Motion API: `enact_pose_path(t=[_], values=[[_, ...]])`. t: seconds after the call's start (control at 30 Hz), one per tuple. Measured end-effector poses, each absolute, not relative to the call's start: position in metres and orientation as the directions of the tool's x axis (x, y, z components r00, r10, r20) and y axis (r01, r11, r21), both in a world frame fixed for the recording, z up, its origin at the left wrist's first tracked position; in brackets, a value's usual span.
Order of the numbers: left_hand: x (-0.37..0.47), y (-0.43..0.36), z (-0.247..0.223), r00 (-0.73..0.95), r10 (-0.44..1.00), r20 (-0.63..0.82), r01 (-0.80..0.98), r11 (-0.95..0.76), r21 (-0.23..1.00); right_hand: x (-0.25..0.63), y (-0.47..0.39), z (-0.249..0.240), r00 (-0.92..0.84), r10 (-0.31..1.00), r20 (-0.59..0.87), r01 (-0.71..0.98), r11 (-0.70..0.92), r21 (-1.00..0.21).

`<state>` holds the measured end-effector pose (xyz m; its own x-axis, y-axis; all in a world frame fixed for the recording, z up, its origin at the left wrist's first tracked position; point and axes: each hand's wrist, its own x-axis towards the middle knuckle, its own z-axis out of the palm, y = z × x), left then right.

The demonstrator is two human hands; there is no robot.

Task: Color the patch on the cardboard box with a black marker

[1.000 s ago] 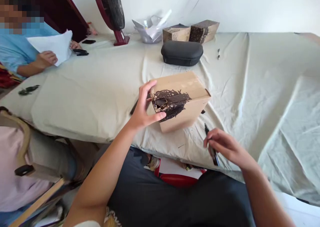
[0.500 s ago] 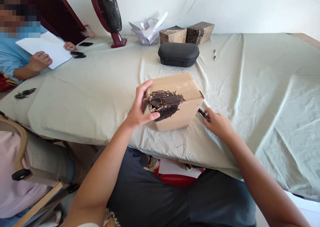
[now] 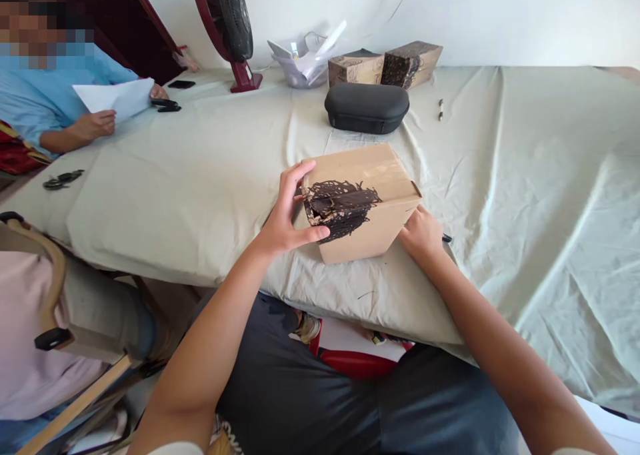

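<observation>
On the box, left hand.

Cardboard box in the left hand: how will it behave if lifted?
The cardboard box is probably stiff: flat faces, straight edges. The ragged, dark-scribbled end by the left hand may give under a pinch. Weight unclear; contents hidden.

Cardboard box is tan, dense dark-brown scribble by fingers of left hand. Tablecloth is pale grey-green. Beyond the fingers, hard case is solid black, fan maroon and black.
</observation>
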<state>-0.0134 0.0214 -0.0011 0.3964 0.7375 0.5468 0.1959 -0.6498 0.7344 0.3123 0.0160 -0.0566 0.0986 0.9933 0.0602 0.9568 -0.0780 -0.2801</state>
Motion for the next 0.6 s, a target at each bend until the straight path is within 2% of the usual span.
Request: enact_pose_path(t=[0.1,0.3,0.5,0.6], values=[[-0.016,0.022,-0.001,0.412,0.738,0.535,0.197,-0.645,0.738,0.313,0.014,-0.063,0.054,0.996,0.072,0.962,-0.033,-0.271],[-0.021,0.024,-0.001,0.441,0.738,0.511,0.199,-0.635,0.746,0.321,0.015,-0.075,-0.068,0.981,0.18,0.936,0.125,-0.328],[-0.03,0.027,0.007,0.503,0.757,0.417,0.124,-0.541,0.832,0.321,0.017,-0.071,-0.022,0.983,0.184,0.956,0.075,-0.285],[-0.04,0.032,0.011,0.452,0.83,0.328,0.114,-0.418,0.901,0.325,0.017,-0.068,-0.002,0.977,0.212,0.96,0.062,-0.274]])
